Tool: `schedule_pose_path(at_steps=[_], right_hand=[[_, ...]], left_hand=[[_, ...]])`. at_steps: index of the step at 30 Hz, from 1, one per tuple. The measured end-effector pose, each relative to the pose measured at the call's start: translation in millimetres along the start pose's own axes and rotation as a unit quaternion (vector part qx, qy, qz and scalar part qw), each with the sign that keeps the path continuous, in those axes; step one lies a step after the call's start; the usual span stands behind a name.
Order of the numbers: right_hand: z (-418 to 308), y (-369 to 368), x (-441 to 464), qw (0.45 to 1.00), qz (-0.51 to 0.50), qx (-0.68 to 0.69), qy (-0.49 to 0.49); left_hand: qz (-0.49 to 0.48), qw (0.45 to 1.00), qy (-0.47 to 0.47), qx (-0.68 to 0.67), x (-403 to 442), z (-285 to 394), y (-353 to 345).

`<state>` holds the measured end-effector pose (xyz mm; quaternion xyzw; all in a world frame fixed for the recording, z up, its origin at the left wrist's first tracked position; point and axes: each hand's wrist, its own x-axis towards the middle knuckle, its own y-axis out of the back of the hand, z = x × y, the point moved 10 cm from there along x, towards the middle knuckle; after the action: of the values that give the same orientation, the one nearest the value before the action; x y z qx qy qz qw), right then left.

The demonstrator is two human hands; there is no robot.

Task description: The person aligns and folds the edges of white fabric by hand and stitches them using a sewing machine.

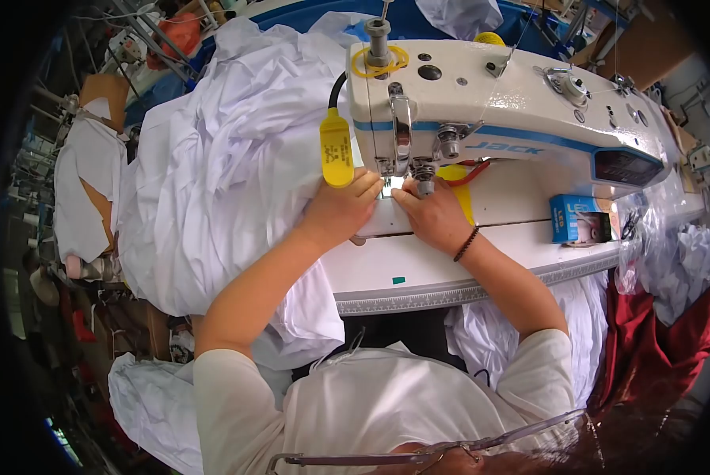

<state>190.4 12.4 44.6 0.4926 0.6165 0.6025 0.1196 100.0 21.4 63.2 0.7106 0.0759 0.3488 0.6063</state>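
Observation:
A white sewing machine (529,119) with a blue stripe and the word JACK stands across the table. My left hand (343,207) is closed at the edge of a large heap of white fabric (220,150), its fingertips just left of the needle area. On the other side of the presser foot, my right hand (434,215) has its fingers bent together close to the needle. Whatever lies in those fingers is hidden by the hand and machine parts. A yellow tag-like piece (337,150) hangs from a black cable above my left hand.
Scissors with red handles (471,172) lie under the machine arm, behind my right hand. A blue LED box (580,219) stands at right beside clear plastic (648,229). Measuring tape (481,286) runs along the table's front edge. Red cloth (660,340) hangs at far right.

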Motion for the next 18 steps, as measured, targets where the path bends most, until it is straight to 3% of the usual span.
schedule_pose_path(at_steps=[5,8,10,14,16,17,18], right_hand=[[-1,7,0,1.000,0.022,0.000,0.003],[-1,9,0,1.000,0.023,0.006,0.001],[-1,9,0,0.999,0.035,0.005,0.006],[-2,9,-1,0.999,0.033,0.016,0.016],[-6,13,0,0.998,0.035,0.030,0.035],[-9,15,0,0.997,0.037,0.044,0.053],[-8,16,0,0.997,0.037,0.044,0.051]], left_hand=[[-0.038,0.998,-0.007,0.048,-4,-11,5],[-0.116,0.989,0.061,0.069,-14,-13,2],[-0.229,0.966,0.116,0.009,-20,4,-8],[-0.223,0.965,0.110,-0.088,-12,45,-6],[-0.204,0.945,0.154,-0.203,-1,44,2],[-0.204,0.945,0.153,-0.203,1,37,-1],[-0.133,0.979,0.092,-0.126,9,29,9]])
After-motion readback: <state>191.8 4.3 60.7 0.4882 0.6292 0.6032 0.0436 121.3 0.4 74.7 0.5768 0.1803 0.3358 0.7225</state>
